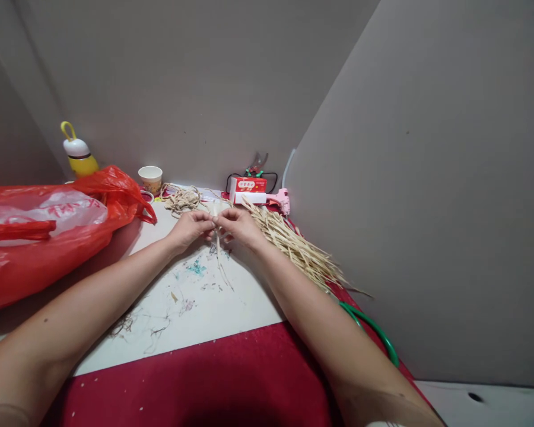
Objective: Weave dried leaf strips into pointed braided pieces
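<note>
My left hand (193, 229) and my right hand (239, 226) meet at the fingertips over a white board (249, 302). Both are closed in a pinch on a thin pale straw strip (218, 242), which hangs down between them toward the board. Its upper end shows faintly above the fingers. Just beyond my left hand lies a bunch of twisted straw cord (183, 199). A thick bundle of dry straw (300, 246) spreads beside my right hand and forearm.
At left bulges a red plastic bag (40, 267), with a yellow bottle (82, 160) and a paper cup (150, 177) behind. A red box (249, 185), a pink glue gun (283, 201) and pruning shears (256, 166) stand at the back. Green-handled scissors (382, 335) lie right. Grey walls (427, 178) enclose the table.
</note>
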The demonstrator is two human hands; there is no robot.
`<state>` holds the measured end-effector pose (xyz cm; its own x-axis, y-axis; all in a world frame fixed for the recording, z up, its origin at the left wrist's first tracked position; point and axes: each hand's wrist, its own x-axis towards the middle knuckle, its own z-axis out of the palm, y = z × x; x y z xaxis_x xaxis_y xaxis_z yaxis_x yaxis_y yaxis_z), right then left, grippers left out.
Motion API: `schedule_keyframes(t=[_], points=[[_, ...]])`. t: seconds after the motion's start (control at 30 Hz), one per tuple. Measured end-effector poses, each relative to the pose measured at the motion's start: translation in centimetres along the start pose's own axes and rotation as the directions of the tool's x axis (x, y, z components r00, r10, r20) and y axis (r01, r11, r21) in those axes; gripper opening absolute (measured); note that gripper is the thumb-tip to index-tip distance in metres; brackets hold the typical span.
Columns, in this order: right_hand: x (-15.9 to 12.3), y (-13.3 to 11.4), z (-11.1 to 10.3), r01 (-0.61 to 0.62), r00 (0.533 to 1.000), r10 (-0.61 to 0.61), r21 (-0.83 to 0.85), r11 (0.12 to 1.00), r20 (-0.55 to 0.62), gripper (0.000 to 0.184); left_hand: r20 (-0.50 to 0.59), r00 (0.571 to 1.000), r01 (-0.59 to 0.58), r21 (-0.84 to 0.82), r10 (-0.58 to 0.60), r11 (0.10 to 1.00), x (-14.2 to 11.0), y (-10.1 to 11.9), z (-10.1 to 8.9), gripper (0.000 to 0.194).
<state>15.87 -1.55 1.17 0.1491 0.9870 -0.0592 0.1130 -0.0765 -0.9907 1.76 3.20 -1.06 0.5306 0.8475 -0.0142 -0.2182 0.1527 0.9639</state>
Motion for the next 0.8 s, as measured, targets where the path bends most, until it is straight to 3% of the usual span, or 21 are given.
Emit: schedule_keyframes(t=[0.1, 0.2, 0.3, 0.33, 0.4, 0.47, 0.53, 0.67, 0.73, 0.8], points=[[-0.1, 0.2, 0.2, 0.071, 0.989, -0.071, -0.003, 0.997, -0.126, 0.016, 0.037, 0.999, 0.03, -0.002, -0.03, 1.0, -0.3, 0.2, 0.3, 0.015], [-1.1, -1.5, -2.1, 0.143, 0.975, -0.128, 0.071, 0.987, -0.181, 0.012, 0.082, 0.995, 0.055, -0.009, -0.054, 0.998, -0.5, 0.6, 0.4, 0.022], [-2.9, -5.0, -7.3, 0.218, 0.954, -0.191, 0.095, 0.971, -0.233, 0.013, 0.067, 0.995, 0.074, -0.001, -0.073, 0.997, -0.3, 0.7, 0.2, 0.022], [-3.5, -6.2, -9.4, 0.296, 0.921, -0.269, 0.057, 0.953, -0.282, 0.014, 0.058, 0.995, 0.079, 0.001, -0.079, 0.997, -0.2, 0.7, 0.1, 0.021], [-4.4, -8.2, -13.5, 0.382, 0.855, -0.393, -0.104, 0.918, -0.337, 0.014, 0.041, 0.996, 0.075, 0.013, -0.075, 0.997, 0.1, 0.5, -0.2, 0.021], [-4.7, -8.8, -16.6, 0.344, 0.817, -0.443, -0.303, 0.888, -0.369, 0.013, 0.03, 0.998, 0.063, 0.033, -0.064, 0.997, 0.4, 0.3, -0.5, 0.022], [-4.5, -7.7, -18.2, 0.204, 0.826, -0.419, -0.492, 0.846, -0.378, 0.016, 0.032, 0.998, 0.059, 0.053, -0.06, 0.997, 0.5, 0.2, -0.7, 0.024], [-3.5, -2.7, -18.2, -0.114, 0.927, -0.2, -0.746, 0.656, -0.317, 0.02, 0.052, 0.996, 0.067, 0.084, -0.072, 0.994, 0.5, 0.1, -0.9, 0.029], [-3.3, -0.5, -17.9, -0.155, 0.96, -0.091, -0.778, 0.609, -0.263, 0.027, 0.062, 0.995, 0.069, 0.093, -0.075, 0.993, 0.5, 0.1, -1.0, 0.03], [-3.4, 1.0, -17.8, -0.133, 0.984, -0.009, -0.765, 0.63, -0.178, 0.044, 0.07, 0.994, 0.073, 0.096, -0.08, 0.993, 0.6, 0.1, -1.0, 0.03]])
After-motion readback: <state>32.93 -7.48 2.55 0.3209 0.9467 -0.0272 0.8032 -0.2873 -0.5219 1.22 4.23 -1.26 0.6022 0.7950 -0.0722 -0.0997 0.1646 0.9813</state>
